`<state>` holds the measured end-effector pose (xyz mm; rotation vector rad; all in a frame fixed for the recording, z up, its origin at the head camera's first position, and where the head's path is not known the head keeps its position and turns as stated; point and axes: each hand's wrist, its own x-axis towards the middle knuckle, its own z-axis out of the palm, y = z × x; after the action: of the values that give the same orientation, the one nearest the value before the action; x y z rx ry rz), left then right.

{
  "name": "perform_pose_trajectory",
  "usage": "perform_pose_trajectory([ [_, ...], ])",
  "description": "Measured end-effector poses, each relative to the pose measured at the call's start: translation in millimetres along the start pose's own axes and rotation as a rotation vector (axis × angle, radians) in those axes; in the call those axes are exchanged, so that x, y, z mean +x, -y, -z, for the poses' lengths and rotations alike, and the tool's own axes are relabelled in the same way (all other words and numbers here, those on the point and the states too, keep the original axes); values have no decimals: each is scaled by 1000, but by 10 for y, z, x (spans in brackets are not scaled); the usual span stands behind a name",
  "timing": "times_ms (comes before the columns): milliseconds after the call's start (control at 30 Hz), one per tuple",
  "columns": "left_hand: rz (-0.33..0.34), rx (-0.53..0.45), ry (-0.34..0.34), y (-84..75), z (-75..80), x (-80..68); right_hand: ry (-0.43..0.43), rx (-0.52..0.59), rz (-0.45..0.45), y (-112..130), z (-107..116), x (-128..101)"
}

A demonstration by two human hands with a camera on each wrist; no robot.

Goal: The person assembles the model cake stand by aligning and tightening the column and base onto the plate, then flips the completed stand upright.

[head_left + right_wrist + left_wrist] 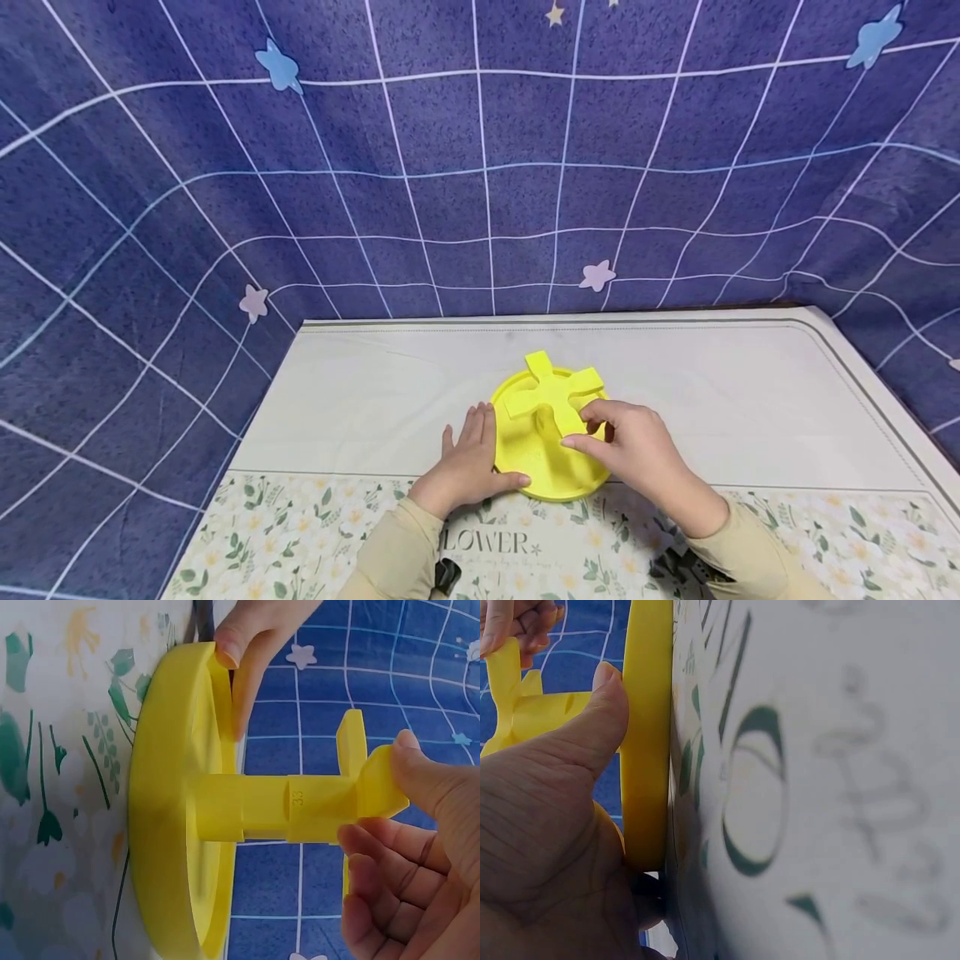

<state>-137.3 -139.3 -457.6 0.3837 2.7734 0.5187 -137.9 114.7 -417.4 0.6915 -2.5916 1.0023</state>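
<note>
Your left hand (467, 465) presses the rim of the round yellow base (534, 467); your right hand (628, 446) pinches the cross-shaped yellow top (553, 388) on its upright post, over the floral mat (825, 542).

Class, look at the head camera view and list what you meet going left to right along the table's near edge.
Left hand → yellow round base → right hand.

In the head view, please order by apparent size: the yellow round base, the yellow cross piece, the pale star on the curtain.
1. yellow round base
2. yellow cross piece
3. pale star, though it is farther from the camera
</note>
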Motion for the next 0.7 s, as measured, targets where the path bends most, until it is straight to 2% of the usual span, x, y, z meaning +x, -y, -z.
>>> perform_pose_trajectory([
  [200, -2, 5, -6, -12, 4, -6, -20, -44, 14, 9, -18, -11],
  [500, 3, 34, -14, -22, 22, -26, -3, -71, 18, 93, -30, 6],
  [700, -3, 36, -19, -55, 36, -35, -42, -108, 39, 131, -44, -9],
])
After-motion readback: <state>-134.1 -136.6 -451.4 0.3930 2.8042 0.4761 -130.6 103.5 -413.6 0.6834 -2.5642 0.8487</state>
